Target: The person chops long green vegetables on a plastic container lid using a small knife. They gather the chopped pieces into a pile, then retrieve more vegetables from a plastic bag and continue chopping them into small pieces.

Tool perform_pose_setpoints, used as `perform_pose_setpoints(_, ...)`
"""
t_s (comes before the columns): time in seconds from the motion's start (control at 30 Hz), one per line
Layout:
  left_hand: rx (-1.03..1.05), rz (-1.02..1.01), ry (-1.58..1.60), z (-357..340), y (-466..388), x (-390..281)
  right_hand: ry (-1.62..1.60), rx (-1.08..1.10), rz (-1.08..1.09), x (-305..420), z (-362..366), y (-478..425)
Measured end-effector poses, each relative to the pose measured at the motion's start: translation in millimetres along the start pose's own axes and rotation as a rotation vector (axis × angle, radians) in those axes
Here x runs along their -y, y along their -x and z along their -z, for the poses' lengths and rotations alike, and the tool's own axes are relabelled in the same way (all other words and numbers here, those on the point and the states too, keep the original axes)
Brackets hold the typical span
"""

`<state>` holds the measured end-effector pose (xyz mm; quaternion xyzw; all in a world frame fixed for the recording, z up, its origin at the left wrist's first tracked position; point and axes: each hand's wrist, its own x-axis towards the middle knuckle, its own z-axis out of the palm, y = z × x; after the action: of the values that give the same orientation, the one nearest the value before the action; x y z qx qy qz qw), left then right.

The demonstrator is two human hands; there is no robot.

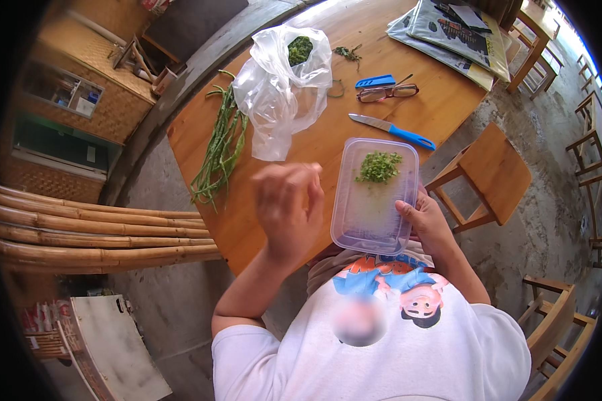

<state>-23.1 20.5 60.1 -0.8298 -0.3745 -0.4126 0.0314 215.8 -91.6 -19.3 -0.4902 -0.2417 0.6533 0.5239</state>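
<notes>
My right hand (pixel 426 218) grips the lower right side of a clear plastic food container (pixel 373 215), thumb over its rim. Inside, toward the far end, sits a small heap of finely chopped green vegetable (pixel 380 167). Left of the container, my left hand (pixel 288 205) is raised with curled fingers. It is blurred, and whether anything is in it cannot be made out. A knife with a blue handle (pixel 411 136) lies just beyond the container. Farther off are its blue blade sheath (pixel 375 80) and a pair of eyeglasses (pixel 387 93).
Long green beans (pixel 220 145) lie along the wooden table's (pixel 261 223) left side, by a plastic bag (pixel 286 90) holding greens (pixel 300 50). Beyond are green scraps (pixel 348 52) and plastic-covered printed sheets (pixel 446 40). A wooden stool (pixel 496 173) stands right; a bamboo bench (pixel 105 228) left.
</notes>
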Motion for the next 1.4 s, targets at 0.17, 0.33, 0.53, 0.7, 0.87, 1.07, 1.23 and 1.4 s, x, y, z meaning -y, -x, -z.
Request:
perform_pose_setpoints(0.17, -0.034, 0.086, -0.386, -24.2, -46.3, 36.7, -0.005, 0.064, 0.096, 8.2, -0.9, -2.4)
perform_pose_setpoints(0.33, 0.222, 0.611, 0.341, -1.5, -113.2, 103.1, 0.033, 0.141, 0.14, 29.9, -14.6, -20.4)
perform_pose_setpoints(0.53, 0.203, 0.558, 0.763, 37.1, -130.2, 108.2, -0.007, 0.292, 0.111, 77.0, -52.4, -47.7)
perform_pose_setpoints(0.7, 0.271, 0.535, 0.801, 54.0, -124.5, 122.4, -0.053, 0.355, 0.099, 108.5, -83.2, -69.1)
perform_pose_setpoints(0.87, 0.378, 0.546, 0.664, 68.3, -121.7, 123.6, -0.081, 0.251, 0.097, 126.0, -98.7, -78.6)
perform_pose_setpoints(1.07, 0.437, 0.507, 0.668, 67.2, -119.4, 132.8, 0.049, 0.31, 0.124, 137.4, -92.0, -91.9)
perform_pose_setpoints(1.23, 0.404, 0.39, 0.692, 58.6, -121.5, 127.8, 0.114, 0.206, 0.179, 148.4, -107.3, -125.5)
perform_pose_setpoints(1.4, 0.351, 0.315, 0.688, 51.4, -123.6, 119.9, 0.298, 0.114, 0.183, 182.3, -109.8, -191.2)
